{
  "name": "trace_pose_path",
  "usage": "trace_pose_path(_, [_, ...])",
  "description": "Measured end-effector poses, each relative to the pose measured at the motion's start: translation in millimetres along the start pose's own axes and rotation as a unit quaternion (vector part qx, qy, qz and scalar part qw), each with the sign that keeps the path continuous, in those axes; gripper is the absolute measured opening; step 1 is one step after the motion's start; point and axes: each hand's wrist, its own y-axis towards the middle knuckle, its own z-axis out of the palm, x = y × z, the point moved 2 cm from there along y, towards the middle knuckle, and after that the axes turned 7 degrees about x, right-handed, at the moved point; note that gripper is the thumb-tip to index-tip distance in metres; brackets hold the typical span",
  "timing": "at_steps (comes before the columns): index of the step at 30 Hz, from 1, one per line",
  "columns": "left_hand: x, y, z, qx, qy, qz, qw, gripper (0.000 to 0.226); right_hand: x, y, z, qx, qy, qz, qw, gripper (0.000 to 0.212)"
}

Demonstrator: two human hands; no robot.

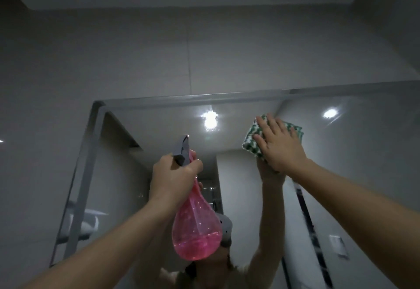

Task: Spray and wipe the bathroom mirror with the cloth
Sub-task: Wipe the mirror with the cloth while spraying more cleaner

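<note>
At the far left, grey wall tiles (113, 56) run up to the ceiling, and the mirror (159, 125) begins just right of them, its rounded upper left corner and pale frame edge showing. Low in the glass on that side is the reflection of a white fixture on the wall (too dim to name).

Next comes the left hand (172, 175), raised in front of the mirror with its fingers curled round the neck of a spray bottle (196, 227). The bottle is clear pink, bulb-shaped, with pink liquid pooled in its lower end, and its grey spray head (183, 150) points up toward the glass from above the knuckles. Whether a finger sits on the trigger cannot be made out.

Behind the bottle the mirror shows a bright ceiling light (210, 119) and the person's own raised arm.

Further right, the right hand (280, 145) lies flat with fingers straight and spread, pressing a folded green and white cloth (252, 138) against the upper part of the mirror, near its top edge. The cloth shows past the fingers on both sides.

At the far right a second light (330, 113) is reflected, and below it a white wall switch (339, 244).
</note>
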Motion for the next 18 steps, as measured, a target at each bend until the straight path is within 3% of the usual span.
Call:
trace_pose_path(8, [3.8, 13.2, -50.7, -0.029, 0.034, 0.040, 0.998, 0.005, 65.1, 36.6, -6.7, -0.011, 0.032, 0.050, 0.998, 0.057])
trace_pose_path(14, [17.3, 17.5, -138.1, -0.077, 0.066, 0.038, 0.994, 0.025, 199.3, 68.7, -5.4, -0.008, 0.026, -0.018, 0.999, 0.057])
trace_pose_path(18, [23.4, 6.5, -202.9, -0.107, 0.116, 0.038, 0.987, 0.020, 305.2, 74.4, 4.4, -0.002, 0.012, -0.093, 0.996, 0.057])
